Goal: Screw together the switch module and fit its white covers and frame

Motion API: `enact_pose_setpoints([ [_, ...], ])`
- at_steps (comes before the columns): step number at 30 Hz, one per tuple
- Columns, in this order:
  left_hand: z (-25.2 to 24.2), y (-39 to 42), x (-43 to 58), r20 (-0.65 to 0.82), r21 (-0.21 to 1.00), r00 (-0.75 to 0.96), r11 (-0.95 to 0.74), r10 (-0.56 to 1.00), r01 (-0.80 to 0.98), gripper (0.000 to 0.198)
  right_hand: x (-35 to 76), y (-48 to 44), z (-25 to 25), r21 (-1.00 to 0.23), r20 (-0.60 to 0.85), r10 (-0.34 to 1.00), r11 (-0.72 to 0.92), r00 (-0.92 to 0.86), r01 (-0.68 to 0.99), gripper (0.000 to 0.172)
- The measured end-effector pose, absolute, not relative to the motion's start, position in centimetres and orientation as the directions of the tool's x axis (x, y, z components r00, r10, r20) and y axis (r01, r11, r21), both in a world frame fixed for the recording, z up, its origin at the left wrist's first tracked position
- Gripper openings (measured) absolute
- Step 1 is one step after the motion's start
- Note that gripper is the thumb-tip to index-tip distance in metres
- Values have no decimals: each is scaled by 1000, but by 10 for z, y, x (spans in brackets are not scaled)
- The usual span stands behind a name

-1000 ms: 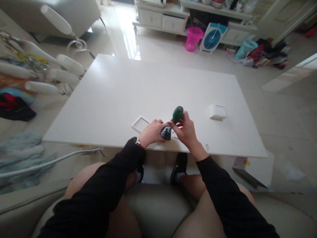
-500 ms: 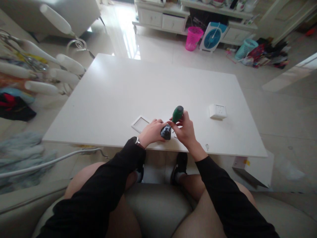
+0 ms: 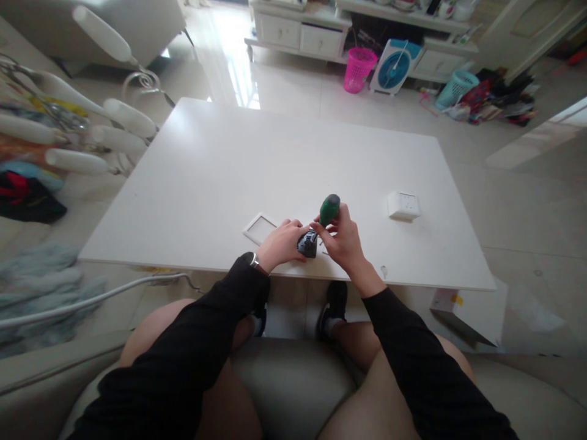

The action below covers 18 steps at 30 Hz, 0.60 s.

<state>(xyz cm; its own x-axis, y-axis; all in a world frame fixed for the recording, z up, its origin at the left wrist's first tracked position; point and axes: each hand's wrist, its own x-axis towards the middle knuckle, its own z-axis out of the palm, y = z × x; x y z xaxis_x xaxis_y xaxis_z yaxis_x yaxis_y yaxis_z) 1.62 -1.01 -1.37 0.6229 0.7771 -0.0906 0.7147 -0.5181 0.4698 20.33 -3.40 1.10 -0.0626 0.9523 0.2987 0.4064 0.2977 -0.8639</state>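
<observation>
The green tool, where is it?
In the head view, the green tool is in the right hand, up and right of the dark part.

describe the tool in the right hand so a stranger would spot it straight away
Find the big white table; near its closest edge, the right hand grips the tool beside the dark piece in the left hand. Its green, dark-ended handle sets it apart from that piece and the white frame.

Glossy pale floor (image 3: 302,91) with bright glare (image 3: 239,70) near white cabinet (image 3: 279,32).
</observation>
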Motion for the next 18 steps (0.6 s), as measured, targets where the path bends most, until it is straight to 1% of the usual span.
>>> enact_pose_setpoints([
  [14,-15,-9,15,-84,453,639,-542,765,708,61,203,-34,11,-868,286,957,283,-54,408,44],
  [18,-16,-10,15,-80,456,637,-541,766,707,58,203,-34,11,-857,299,952,300,-72,418,42],
])
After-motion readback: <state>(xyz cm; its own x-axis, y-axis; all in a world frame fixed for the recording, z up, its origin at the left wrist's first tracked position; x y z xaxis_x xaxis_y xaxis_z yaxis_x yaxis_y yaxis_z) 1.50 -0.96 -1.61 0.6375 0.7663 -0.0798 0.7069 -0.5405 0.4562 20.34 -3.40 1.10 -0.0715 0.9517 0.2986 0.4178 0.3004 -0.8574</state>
